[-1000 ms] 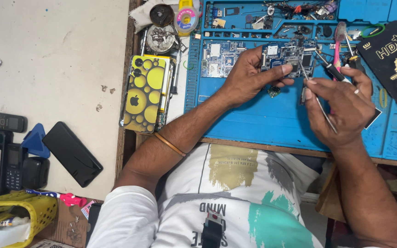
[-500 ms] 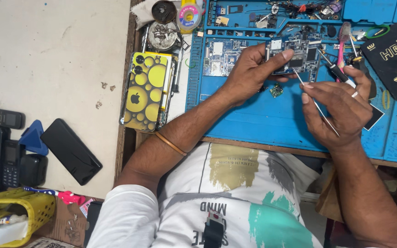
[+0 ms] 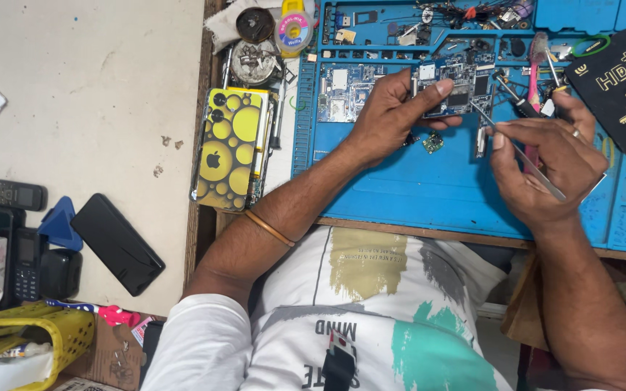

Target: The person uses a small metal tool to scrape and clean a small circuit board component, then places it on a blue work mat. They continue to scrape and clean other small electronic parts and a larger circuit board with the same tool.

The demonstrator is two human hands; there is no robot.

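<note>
On the far part of the blue work mat [image 3: 429,188], the left hand [image 3: 389,116] pinches a circuit board [image 3: 452,87] between thumb and fingers, holding it just above the mat, right of a second board [image 3: 345,90] lying flat. The right hand [image 3: 545,163], just right of and nearer than the held board, grips metal tweezers [image 3: 523,156] whose tip reaches left to the board's right edge. A yellow phone case [image 3: 232,148] lies left of the mat, well apart from both hands.
</note>
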